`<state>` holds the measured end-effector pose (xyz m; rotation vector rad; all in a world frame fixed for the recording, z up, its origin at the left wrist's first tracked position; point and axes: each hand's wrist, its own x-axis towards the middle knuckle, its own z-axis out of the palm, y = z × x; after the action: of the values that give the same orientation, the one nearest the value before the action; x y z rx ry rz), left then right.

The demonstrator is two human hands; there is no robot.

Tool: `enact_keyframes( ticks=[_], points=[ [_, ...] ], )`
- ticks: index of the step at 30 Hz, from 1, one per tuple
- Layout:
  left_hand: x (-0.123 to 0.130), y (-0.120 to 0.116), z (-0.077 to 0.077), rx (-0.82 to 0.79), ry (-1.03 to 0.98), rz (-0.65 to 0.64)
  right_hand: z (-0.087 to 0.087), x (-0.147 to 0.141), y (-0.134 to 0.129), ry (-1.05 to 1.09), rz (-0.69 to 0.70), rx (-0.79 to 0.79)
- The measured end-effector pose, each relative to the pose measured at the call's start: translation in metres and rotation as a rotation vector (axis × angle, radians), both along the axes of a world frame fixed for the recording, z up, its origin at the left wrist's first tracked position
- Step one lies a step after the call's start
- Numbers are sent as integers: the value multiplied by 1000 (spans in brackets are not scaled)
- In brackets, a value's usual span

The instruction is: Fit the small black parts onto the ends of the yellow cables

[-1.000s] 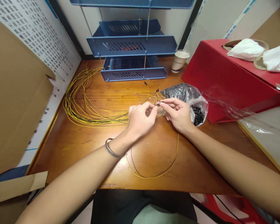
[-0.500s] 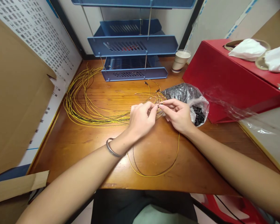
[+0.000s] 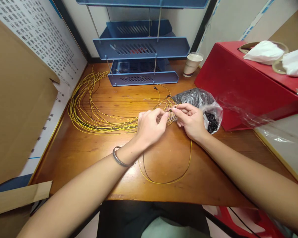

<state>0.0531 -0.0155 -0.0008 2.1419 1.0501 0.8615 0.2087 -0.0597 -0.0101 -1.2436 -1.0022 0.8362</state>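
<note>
My left hand (image 3: 152,127) pinches thin wire near its end, over the right end of the bundle of yellow and black wires (image 3: 106,125). Close beside it, my right hand (image 3: 192,122) is closed on a small black connector (image 3: 170,110) between thumb and index finger. One loop of yellow and dark wire (image 3: 164,182) hangs down over the table in front of both hands. Behind my right hand lies a clear plastic bag (image 3: 195,96) holding small black pieces (image 3: 212,122). A few wire ends with black connectors (image 3: 156,88) stick up beyond my hands.
A blue tiered tray rack (image 3: 141,49) stands at the back of the wooden table (image 3: 89,165), with a paper cup (image 3: 192,65) on its right. The red box (image 3: 238,86) fills the right side. Cardboard (image 3: 17,99) stands at the left.
My right hand has shifted slightly right, away from my left fingertips, and the black connector shows more between them. The hanging wire loop has risen a little.
</note>
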Motion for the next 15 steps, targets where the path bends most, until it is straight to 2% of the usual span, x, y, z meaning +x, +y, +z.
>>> enact_keyframes(
  ticks=[4,7,11,15],
  points=[
    [0,0,1,20,22,24,0,-1,-1,-51,43,-6],
    [0,-1,1,24,24,35,1,-1,-1,-9,-6,18],
    [0,-2,1,53,22,-8,2,-1,-1,-60,27,-12],
    [0,-1,0,15,-6,-24,2,0,-1,-29,23,-3]
  ],
)
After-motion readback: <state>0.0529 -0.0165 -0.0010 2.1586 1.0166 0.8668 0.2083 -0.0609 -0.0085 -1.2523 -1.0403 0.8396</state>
